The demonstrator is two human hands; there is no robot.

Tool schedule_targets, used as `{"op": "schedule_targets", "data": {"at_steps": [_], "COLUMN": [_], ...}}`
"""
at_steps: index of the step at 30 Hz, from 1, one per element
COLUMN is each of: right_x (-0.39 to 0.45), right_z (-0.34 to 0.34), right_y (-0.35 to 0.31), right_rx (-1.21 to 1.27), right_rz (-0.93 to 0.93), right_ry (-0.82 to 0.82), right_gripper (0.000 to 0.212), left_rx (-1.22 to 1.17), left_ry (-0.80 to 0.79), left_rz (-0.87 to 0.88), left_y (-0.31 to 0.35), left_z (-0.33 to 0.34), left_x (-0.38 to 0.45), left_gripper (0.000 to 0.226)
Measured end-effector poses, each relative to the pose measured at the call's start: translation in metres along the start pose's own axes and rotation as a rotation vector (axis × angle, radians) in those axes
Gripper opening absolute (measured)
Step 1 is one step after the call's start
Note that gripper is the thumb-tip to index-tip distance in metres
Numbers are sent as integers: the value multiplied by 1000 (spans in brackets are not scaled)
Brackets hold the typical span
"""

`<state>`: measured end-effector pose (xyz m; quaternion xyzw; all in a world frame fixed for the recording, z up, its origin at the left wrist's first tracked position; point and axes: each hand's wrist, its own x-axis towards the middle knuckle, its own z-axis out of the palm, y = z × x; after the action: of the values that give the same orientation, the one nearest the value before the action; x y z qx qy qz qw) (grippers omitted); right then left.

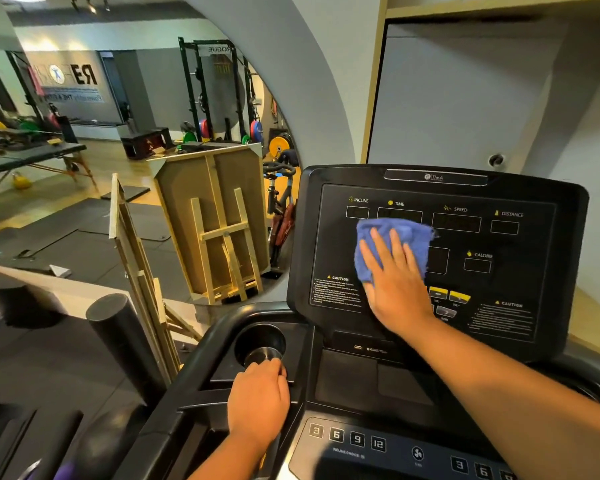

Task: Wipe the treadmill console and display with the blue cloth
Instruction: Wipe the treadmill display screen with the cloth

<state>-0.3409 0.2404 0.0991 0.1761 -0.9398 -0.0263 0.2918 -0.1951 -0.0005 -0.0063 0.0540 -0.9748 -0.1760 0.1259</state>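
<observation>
The black treadmill console (513, 278) fills the right half of the head view, with dark display windows labelled INCLINE, TIME, SPEED, DISTANCE and CALORIE. A crumpled blue cloth (392, 240) lies flat against the display's left-centre. My right hand (395, 282) presses on it with fingers spread, covering its lower part. My left hand (258, 401) rests curled over the console's lower left frame, just in front of the round cup holder (260, 342). It holds no loose object.
A lower button strip (347, 436) with numbers 3, 6, 9, 12 runs along the console's near edge. A large wall mirror (118, 116) to the left reflects gym racks and weights. Wooden easels (219, 220) and a black foam roller (118, 337) stand left of the treadmill.
</observation>
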Motion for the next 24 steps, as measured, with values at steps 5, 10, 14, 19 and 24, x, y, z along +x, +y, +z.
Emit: {"op": "schedule_targets", "data": {"at_steps": [5, 10, 14, 19, 24], "right_x": [32, -27, -39, 13, 96], "right_z": [-1, 36, 40, 9, -22], "right_y": [-54, -90, -71, -46, -41], "right_rx": [44, 7, -74, -40, 14], "right_rz": [-57, -439, -649, -410, -121], "right_ry": [-20, -137, -198, -97, 8], "right_gripper": [71, 70, 65, 71, 68], "left_rx": [1, 7, 31, 31, 41], "left_ry": [5, 11, -7, -4, 9], "left_rz": [-4, -13, 4, -2, 6], "left_y": [0, -2, -1, 0, -1], "left_z": [-1, 3, 2, 1, 2], "left_x": [-1, 1, 2, 1, 1], "left_gripper": [25, 29, 26, 26, 27]}}
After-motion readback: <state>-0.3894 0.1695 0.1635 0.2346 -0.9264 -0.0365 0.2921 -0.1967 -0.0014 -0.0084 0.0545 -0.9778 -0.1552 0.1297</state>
